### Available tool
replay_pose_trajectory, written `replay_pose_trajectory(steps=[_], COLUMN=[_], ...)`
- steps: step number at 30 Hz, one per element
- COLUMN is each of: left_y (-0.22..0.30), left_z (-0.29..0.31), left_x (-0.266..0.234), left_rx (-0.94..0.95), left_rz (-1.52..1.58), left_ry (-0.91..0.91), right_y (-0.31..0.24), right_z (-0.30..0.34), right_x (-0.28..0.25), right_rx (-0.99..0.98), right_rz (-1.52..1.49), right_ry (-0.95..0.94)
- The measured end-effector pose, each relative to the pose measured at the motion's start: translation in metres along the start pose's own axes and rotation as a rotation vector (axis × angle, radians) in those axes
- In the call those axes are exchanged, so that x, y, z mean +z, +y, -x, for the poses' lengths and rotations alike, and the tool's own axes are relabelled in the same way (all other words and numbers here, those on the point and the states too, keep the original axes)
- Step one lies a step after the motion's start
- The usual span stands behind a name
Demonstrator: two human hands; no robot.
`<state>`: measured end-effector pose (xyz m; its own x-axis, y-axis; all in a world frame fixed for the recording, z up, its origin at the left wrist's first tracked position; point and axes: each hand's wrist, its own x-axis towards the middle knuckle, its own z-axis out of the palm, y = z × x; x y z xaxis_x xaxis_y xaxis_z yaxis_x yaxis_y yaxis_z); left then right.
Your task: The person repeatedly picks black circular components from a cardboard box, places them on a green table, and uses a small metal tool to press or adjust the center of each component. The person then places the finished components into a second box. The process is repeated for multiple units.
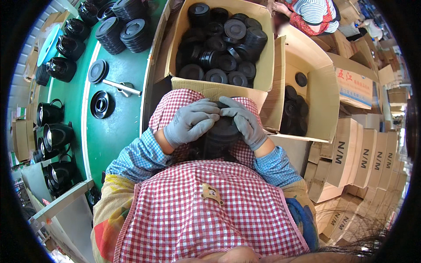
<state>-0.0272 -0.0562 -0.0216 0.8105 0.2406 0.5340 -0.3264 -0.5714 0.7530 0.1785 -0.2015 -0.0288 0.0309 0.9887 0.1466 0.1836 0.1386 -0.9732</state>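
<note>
Both my hands, in grey gloves, meet over my lap on round black plastic parts. My left hand (pixel 189 123) has its fingers curled in from the left, the tips at the edge of a round black piece. From the other side my right hand (pixel 244 122) bends its fingers over the same piece, thumb tucked underneath. Most of that piece is hidden by the gloves. Just below the hands, a black disc-shaped part (pixel 222 130) rests against my checked apron (pixel 206 197), with more dark parts under it in shadow.
Ahead stands an open carton (pixel 173 57) filled with black round lids (pixel 235 29). A second carton (pixel 315 105) on the right holds several more. The green bench (pixel 118 127) at left carries black kettles (pixel 59 135), stacked lids (pixel 133 33) and a metal rod (pixel 120 86). Another person (pixel 309 15) sits beyond.
</note>
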Motion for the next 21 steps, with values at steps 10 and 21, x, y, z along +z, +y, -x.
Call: replay_pose_trajectory(steps=[10, 21], left_y=[-0.004, -0.016], left_z=[0.006, 0.002], left_x=[-0.005, -0.001], left_rx=[-0.084, -0.342], left_rz=[0.121, 0.501], left_ry=[-0.115, 0.018], right_y=[-0.004, -0.048], right_z=[0.012, 0.008], right_x=[0.015, 0.021], right_rx=[-0.085, -0.204], right_rz=[0.167, 0.585], right_ry=[0.094, 0.13])
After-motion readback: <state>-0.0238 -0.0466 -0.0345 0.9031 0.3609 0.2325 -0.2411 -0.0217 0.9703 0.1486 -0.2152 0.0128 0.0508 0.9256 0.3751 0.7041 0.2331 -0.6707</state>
